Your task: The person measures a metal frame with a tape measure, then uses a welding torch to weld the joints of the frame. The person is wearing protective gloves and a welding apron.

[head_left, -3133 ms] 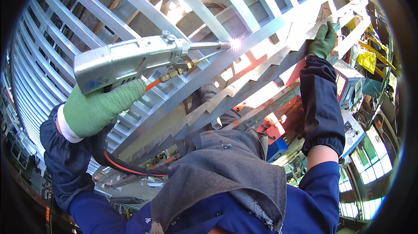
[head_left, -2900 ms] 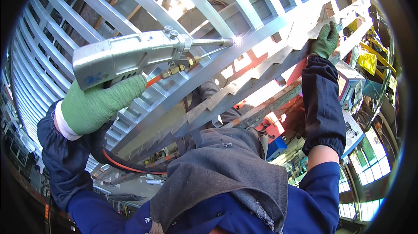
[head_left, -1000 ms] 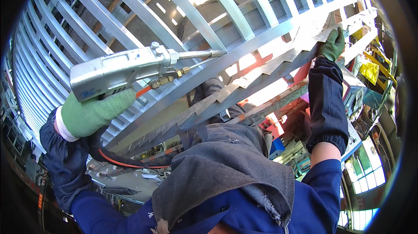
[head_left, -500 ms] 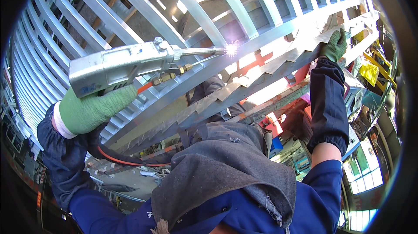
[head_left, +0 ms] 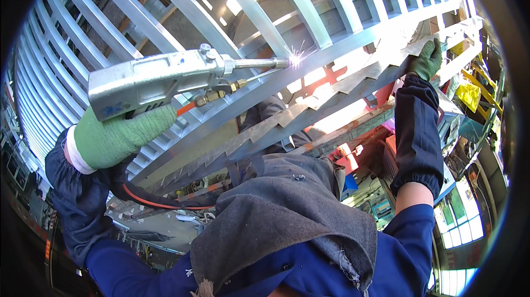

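Observation:
My left hand (head_left: 118, 138), in a green glove with a white cuff, is wrapped around the handle of a silver handheld welding gun (head_left: 157, 80). The gun's nozzle points right, and bright sparks (head_left: 296, 61) glow at its tip where an upright bar meets the long lower rail of a metal grille (head_left: 243, 106). A thin wire runs beside the nozzle from a brass fitting with an orange hose. On the right, my right hand (head_left: 426, 61), also green-gloved, is closed over the edge of a saw-toothed metal rail (head_left: 326, 98); its fingertips are partly hidden.
Many parallel silver bars (head_left: 193, 12) fill the far side. A grey cloth apron (head_left: 281, 203) covers my front. A dark cable with an orange hose (head_left: 160, 204) loops below the gun. Rusty beams (head_left: 359, 122) and a yellow item (head_left: 468, 95) lie to the right.
Sparks at the nozzle now fan upward in longer streaks. The grille and bars appear slightly farther right in the picture. Both hands keep their holds.

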`<state>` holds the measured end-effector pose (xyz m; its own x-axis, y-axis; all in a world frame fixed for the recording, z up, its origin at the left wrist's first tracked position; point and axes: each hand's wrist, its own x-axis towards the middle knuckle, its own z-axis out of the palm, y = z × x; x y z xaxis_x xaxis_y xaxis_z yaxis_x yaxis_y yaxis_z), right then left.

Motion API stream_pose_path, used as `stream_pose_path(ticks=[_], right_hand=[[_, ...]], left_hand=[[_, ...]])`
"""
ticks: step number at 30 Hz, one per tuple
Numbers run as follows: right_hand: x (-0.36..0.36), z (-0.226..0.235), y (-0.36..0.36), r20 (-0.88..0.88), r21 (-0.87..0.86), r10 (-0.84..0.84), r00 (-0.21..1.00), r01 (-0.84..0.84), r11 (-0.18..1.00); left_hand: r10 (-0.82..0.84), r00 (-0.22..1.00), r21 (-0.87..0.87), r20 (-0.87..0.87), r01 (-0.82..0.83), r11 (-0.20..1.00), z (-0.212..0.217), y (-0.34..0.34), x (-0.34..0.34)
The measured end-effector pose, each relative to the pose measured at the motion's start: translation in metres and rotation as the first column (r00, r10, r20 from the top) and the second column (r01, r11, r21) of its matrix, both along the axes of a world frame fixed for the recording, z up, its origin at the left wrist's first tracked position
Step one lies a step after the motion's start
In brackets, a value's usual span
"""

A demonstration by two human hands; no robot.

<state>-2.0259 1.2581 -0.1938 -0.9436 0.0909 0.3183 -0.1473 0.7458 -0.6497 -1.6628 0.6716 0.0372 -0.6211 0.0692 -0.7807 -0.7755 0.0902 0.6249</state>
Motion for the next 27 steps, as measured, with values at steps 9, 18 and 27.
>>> stream_pose_path(ticks=[9, 18, 27], right_hand=[[-0.002, 0.000, 0.003, -0.010, 0.041, 0.014, 1.000, -0.013, 0.999], [-0.006, -0.007, 0.010, -0.022, 0.008, 0.040, 0.999, -0.040, 0.999], [-0.011, -0.013, 0.019, -0.053, 0.050, 0.052, 0.997, -0.049, 0.998]], left_hand=[[-0.013, 1.000, -0.016, 0.012, 0.013, 1.000, 0.002, -0.001, 0.002], [-0.057, 0.998, -0.070, 0.039, 0.060, 0.996, 0.007, -0.001, 0.003], [-0.038, 0.999, -0.066, 0.032, 0.040, 0.997, 0.007, -0.001, 0.006]])
